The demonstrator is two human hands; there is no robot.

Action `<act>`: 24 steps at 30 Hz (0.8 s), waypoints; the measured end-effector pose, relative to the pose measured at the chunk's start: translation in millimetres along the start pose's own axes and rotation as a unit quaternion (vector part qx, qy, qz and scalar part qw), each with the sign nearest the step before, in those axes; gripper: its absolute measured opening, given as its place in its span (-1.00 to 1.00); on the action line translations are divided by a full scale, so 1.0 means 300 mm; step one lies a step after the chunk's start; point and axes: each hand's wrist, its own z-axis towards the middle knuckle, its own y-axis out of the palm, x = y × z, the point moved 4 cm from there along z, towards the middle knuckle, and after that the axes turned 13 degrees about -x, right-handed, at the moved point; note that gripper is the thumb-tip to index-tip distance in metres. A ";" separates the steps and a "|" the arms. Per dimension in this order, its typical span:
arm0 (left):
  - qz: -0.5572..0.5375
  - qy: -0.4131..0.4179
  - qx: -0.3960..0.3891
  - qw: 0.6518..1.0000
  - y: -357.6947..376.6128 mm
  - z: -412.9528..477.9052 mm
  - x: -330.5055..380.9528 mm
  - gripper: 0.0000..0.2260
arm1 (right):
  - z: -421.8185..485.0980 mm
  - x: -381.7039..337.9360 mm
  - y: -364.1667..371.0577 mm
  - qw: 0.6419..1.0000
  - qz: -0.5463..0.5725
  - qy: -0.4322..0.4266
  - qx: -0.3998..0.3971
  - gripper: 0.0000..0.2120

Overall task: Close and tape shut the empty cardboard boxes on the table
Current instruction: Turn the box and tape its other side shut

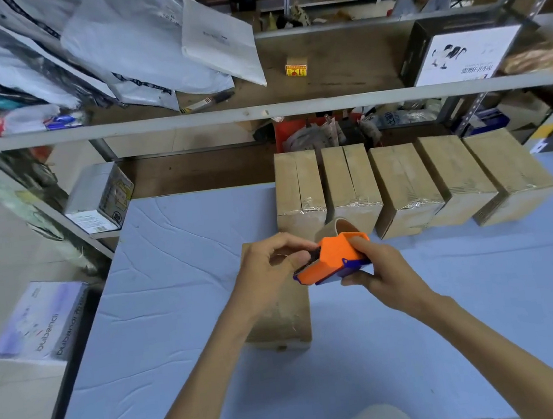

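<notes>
- A white carton with grey lettering lies far left of the tape dispenser, off the table's left edge.
- The table has a wrinkled blue cover. A broad stretch of it runs from its left edge to the dispenser, and another runs from the dispenser toward the person.
- The left hand is just left of the dispenser. Its fingers are curled and its thumb and fingertips are closed at the dispenser's dark left mouth; I cannot tell whether tape is between them.
- 1 cardboard box lies flat directly below the dispenser and left hand. Its long axis points away from the person, its near end is in view, and its far end is hidden by the hand.
- The orange and blue dispenser is held above that box. Its long axis runs left to right, with the left end a little lower, and the tape roll is on its far side.
- The right hand grips the dispenser's right end, with the fingers wrapped over the top and the thumb underneath.
- 5 closed boxes stand in a touching row beyond the dispenser and to its right. Their long axes point away from the person, and shiny tape crosses their near ends.
- Right of the dispenser, blue cover reaches the frame edge.
</notes>
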 end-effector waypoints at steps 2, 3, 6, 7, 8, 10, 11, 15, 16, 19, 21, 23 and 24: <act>-0.035 -0.002 -0.034 0.999 -0.003 0.001 -0.006 -0.78 | -0.007 0.003 -0.002 1.000 0.005 0.004 -0.008 -0.72; -0.044 -0.003 -0.049 0.998 -0.003 0.001 -0.007 -0.76 | -0.010 0.004 -0.002 1.000 0.006 0.008 -0.013 -0.72; -0.039 -0.013 -0.061 0.997 0.007 0.002 -0.012 -0.69 | -0.021 0.008 -0.001 0.999 0.008 0.021 -0.029 -0.71; -0.038 -0.018 -0.057 0.997 0.011 0.002 -0.015 -0.69 | -0.026 0.008 0.001 0.999 0.008 0.023 -0.034 -0.72; -0.039 -0.021 -0.054 0.998 0.013 0.004 -0.018 -0.69 | -0.029 0.007 0.004 0.999 0.007 0.022 -0.039 -0.72; -0.032 -0.014 -0.052 0.998 0.019 0.007 -0.018 -0.69 | -0.037 0.001 0.006 0.998 0.002 0.019 -0.054 -0.73; -0.027 -0.010 -0.055 0.998 0.018 0.007 -0.017 -0.69 | -0.040 -0.004 0.006 0.998 -0.002 0.019 -0.060 -0.72; -0.020 -0.016 -0.097 0.995 -0.006 -0.005 -0.012 -0.75 | -0.049 -0.013 -0.006 0.998 0.003 0.026 -0.060 -0.64; -0.026 -0.023 -0.111 0.993 -0.014 -0.010 -0.013 -0.76 | -0.050 -0.014 -0.007 0.998 0.003 0.028 -0.064 -0.64; -0.056 -0.043 -0.150 0.986 -0.029 -0.021 -0.019 -0.73 | -0.052 -0.007 -0.004 0.996 0.002 0.038 -0.078 -0.65; -0.101 -0.060 -0.158 0.981 -0.024 -0.024 -0.021 -0.73 | -0.057 0.000 -0.004 0.996 0.023 0.042 -0.079 -0.58; -0.098 -0.063 -0.134 0.984 -0.016 -0.024 -0.022 -0.77 | -0.063 0.004 -0.007 0.994 0.059 0.041 -0.079 -0.49; -0.080 -0.057 -0.109 0.989 -0.013 -0.024 -0.025 -0.78 | -0.067 0.004 -0.005 0.994 0.066 0.041 -0.083 -0.49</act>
